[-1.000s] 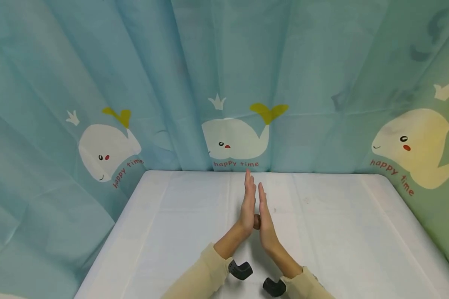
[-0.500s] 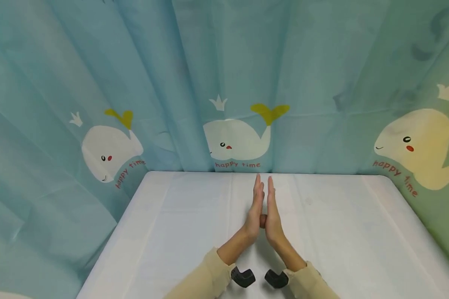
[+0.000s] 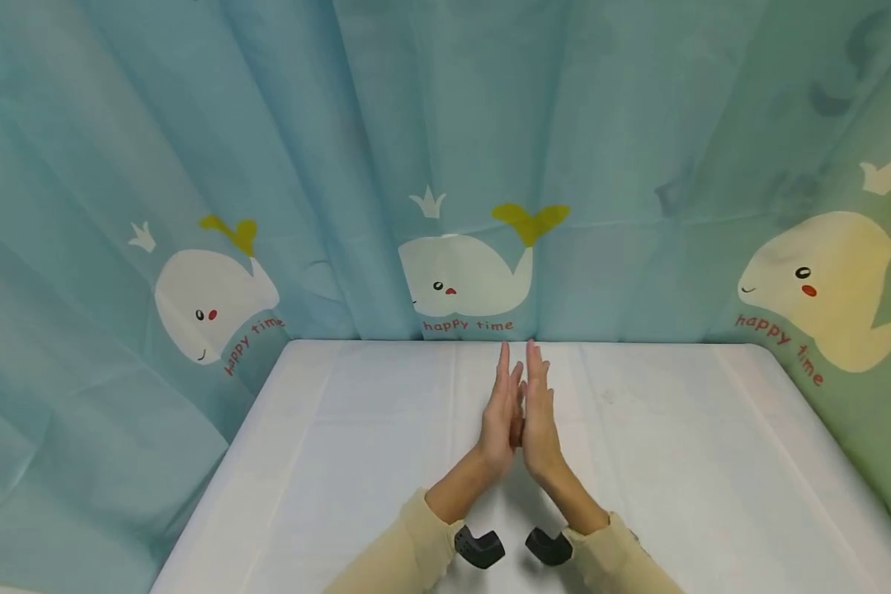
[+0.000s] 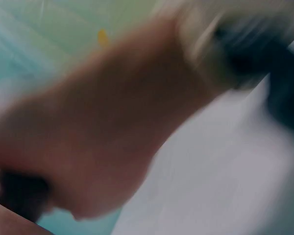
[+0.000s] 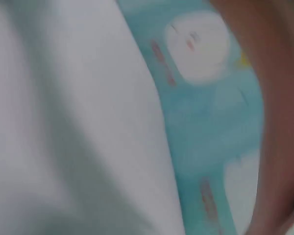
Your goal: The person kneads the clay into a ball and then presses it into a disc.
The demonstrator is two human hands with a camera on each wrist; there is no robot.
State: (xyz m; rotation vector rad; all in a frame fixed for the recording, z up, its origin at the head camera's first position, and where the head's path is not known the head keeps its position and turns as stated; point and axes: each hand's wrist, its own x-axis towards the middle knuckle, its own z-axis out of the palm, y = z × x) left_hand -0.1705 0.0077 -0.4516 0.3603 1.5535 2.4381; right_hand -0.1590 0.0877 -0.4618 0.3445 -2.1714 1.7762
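In the head view, both hands stand palm to palm above the middle of the table, fingers straight and pointing away. My left hand point(image 3: 496, 422) and my right hand point(image 3: 539, 425) press a small brown lump point(image 3: 516, 434) between their palms. Only a narrow strip of the lump shows, so its kind is unclear. The left wrist view is blurred; it has the heel of the left hand with the dark lump point(image 4: 23, 193) against the palm. At the edge of the right wrist view is part of the right hand point(image 5: 284, 127), blurred, its fingers out of frame.
A white-covered table point(image 3: 371, 462) spreads beneath the hands. Behind and beside it hangs a blue-green curtain point(image 3: 624, 165) printed with whales. Black curved devices point(image 3: 479, 548) stick out at both cuffs, close to each other over the table.
The hands have slid against each other: the left fingertips led at first, then both were about level, and now the right reach slightly farther. Less of the brown lump shows.
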